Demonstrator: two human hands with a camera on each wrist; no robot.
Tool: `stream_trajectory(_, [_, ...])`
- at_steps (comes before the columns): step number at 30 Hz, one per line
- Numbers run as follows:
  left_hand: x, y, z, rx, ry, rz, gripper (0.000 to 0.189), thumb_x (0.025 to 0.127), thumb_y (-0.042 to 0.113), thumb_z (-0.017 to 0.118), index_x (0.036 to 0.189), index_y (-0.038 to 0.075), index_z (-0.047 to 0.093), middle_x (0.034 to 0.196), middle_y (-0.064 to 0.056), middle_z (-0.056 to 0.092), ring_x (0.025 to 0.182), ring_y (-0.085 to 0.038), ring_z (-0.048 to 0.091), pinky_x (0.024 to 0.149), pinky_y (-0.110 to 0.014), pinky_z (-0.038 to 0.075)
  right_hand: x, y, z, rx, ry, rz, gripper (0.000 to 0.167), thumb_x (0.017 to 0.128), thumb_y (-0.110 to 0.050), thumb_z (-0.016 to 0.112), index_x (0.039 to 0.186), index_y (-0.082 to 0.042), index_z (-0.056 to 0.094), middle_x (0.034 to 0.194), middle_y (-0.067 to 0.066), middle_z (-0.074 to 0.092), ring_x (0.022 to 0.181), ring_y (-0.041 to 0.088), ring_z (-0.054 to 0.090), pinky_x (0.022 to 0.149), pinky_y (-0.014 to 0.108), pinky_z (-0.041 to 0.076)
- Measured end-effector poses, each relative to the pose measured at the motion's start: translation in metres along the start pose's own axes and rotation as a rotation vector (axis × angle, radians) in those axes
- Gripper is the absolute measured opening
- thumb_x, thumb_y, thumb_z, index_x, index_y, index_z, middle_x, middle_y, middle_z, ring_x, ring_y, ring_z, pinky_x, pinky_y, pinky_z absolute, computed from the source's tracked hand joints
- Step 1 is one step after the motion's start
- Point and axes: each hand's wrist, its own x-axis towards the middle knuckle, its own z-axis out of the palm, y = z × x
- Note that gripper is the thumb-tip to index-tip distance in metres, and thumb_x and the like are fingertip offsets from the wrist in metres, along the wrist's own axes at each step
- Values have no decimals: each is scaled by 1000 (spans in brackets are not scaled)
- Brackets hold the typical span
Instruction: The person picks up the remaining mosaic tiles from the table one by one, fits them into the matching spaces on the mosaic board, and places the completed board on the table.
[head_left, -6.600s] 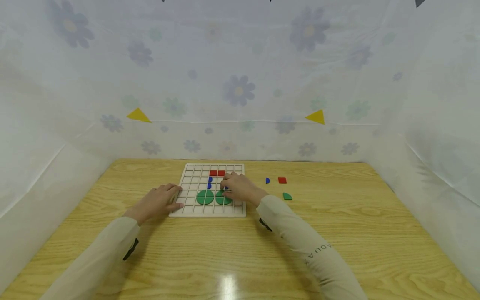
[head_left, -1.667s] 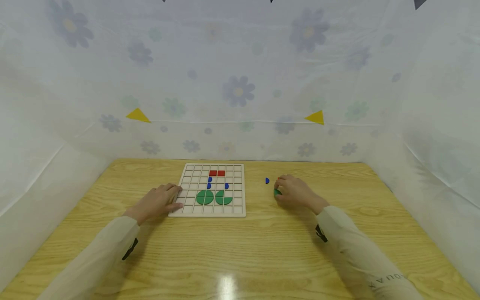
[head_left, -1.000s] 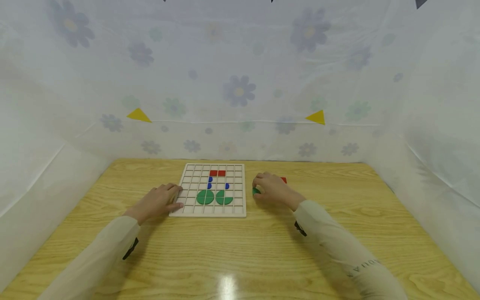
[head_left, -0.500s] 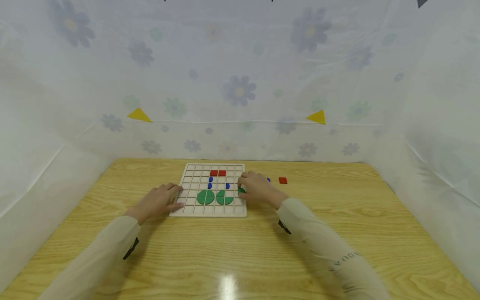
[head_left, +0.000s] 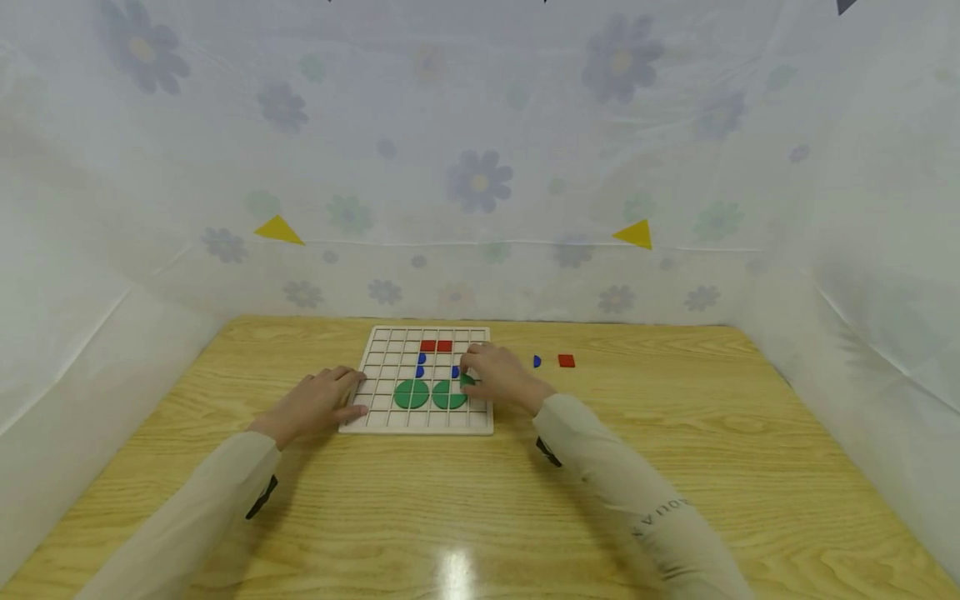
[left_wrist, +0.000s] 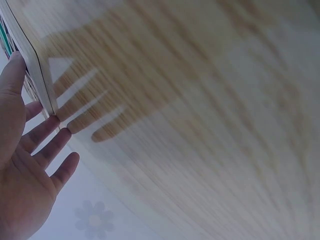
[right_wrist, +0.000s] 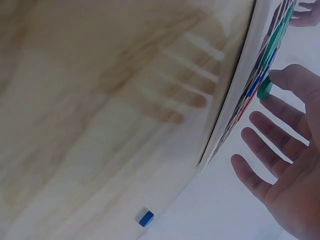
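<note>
A white grid board (head_left: 390, 422) lies on the wooden table. My left hand (head_left: 318, 406) rests at its left edge, thumb and fingers fairly straight against the rim, as the left wrist view also shows. Over the right part of the board, my right hand (head_left: 501, 375) pinches a green quarter-circle piece (right_wrist: 265, 89) between thumb and index finger; the other fingers are spread. Just left of that piece is a green disc (head_left: 447, 397) with its upper right quarter overlapped by the hand. A full green disc (head_left: 410, 394), two red squares (head_left: 436, 346) and several small blue half-circles (head_left: 421, 359) sit on the grid.
To the right of the board, a blue half-circle (head_left: 537, 362) and a red square (head_left: 566, 361) lie on the table (head_left: 420, 508). White flowered curtains (head_left: 480, 275) enclose the table at the back and both sides, with yellow triangles (head_left: 634, 234) on the back one.
My right hand took the green quarter-circle from the table on the right and has carried it left over the board, beside the three-quarter green disc. My left hand stays at the board's edge.
</note>
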Motion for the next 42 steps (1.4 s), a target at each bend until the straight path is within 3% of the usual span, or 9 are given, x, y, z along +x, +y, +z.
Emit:
stream_trajectory(34, [1, 1, 1, 7, 15, 21, 58, 87, 40, 58, 128, 1, 49, 127, -22, 51, 110, -43, 51, 87, -59, 42, 8, -11, 5, -35, -36, 32, 27, 86, -36, 62, 103, -16, 64, 109, 1, 58, 94, 18, 50, 75, 32, 48])
stream_trajectory(42, [1, 1, 1, 19, 19, 22, 58, 87, 41, 58, 128, 1, 49, 126, -22, 52, 109, -42, 52, 86, -58, 42, 6, -10, 3, -40, -30, 25, 26, 85, -36, 63, 102, -16, 65, 110, 2, 58, 97, 19, 51, 80, 34, 48])
